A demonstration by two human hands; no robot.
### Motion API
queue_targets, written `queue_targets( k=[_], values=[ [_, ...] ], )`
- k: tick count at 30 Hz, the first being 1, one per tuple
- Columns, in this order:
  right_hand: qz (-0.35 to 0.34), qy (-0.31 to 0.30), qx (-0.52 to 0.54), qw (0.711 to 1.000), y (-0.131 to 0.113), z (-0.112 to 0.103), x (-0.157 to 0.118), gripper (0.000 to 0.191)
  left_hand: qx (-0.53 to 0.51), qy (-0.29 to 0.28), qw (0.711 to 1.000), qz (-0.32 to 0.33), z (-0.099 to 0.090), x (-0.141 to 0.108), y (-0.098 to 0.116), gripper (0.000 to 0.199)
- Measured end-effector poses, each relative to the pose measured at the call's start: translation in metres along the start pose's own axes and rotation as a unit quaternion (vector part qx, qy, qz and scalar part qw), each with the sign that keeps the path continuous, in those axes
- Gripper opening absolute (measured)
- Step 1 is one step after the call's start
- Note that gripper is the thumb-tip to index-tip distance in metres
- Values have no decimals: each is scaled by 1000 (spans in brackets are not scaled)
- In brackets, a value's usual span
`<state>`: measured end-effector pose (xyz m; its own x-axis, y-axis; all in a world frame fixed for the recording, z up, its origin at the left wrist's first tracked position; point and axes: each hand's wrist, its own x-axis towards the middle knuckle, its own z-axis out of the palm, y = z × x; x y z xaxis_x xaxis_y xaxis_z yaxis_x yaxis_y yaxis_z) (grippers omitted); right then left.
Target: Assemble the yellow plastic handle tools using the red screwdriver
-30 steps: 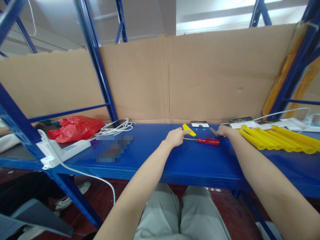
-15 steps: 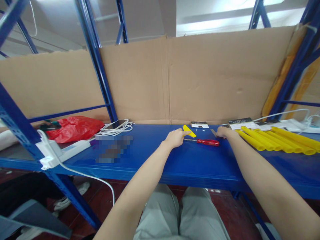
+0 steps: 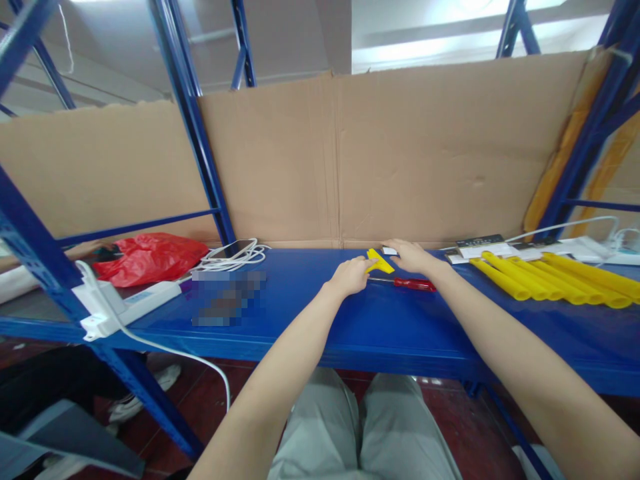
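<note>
My left hand (image 3: 350,275) is closed on a yellow T-shaped plastic piece (image 3: 381,262), holding it by its narrow end just above the blue shelf. A screwdriver with a red handle (image 3: 414,285) lies to the right of that hand, its shaft running toward my fingers. My right hand (image 3: 411,257) reaches over a small black-and-white card (image 3: 389,251) near the back of the shelf, fingers stretched forward and left. It covers most of the card, and anything beneath the fingers is hidden.
Several yellow tubes (image 3: 555,280) lie in a row at the right, beside printed cards (image 3: 483,247). On the left are a white power strip (image 3: 127,307), coiled white cable (image 3: 240,255) and a red plastic bag (image 3: 150,259), with another person's arm (image 3: 83,251) beyond. Cardboard (image 3: 425,153) walls the back.
My right hand has moved left from beside the thin metal piece to the small card. My left hand keeps its hold on the yellow piece, nearly in place.
</note>
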<state>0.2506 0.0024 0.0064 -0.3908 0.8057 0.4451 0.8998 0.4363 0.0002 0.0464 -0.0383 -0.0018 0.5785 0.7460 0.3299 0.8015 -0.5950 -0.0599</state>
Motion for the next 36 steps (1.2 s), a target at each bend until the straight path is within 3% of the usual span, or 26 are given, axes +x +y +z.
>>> queue_targets(
  k=[3, 6, 20, 29, 36],
  values=[
    [-77, 1, 33, 996, -8, 4, 2, 48, -14, 12, 1000, 1, 2, 1, -1, 45],
    [-105, -20, 40, 994, -10, 4, 3, 38, -30, 18, 999, 7, 4, 2, -3, 43],
    [-114, -1, 41, 993, -7, -6, 1, 39, -48, 37, 998, 31, 2, 1, -3, 43],
    [-111, 24, 41, 993, 0, -9, -2, 60, -87, 62, 994, 33, 6, 5, -5, 46],
    [-38, 53, 89, 994, 0, -7, 1, 33, -61, 43, 997, 23, -2, 2, 0, 48]
  ],
)
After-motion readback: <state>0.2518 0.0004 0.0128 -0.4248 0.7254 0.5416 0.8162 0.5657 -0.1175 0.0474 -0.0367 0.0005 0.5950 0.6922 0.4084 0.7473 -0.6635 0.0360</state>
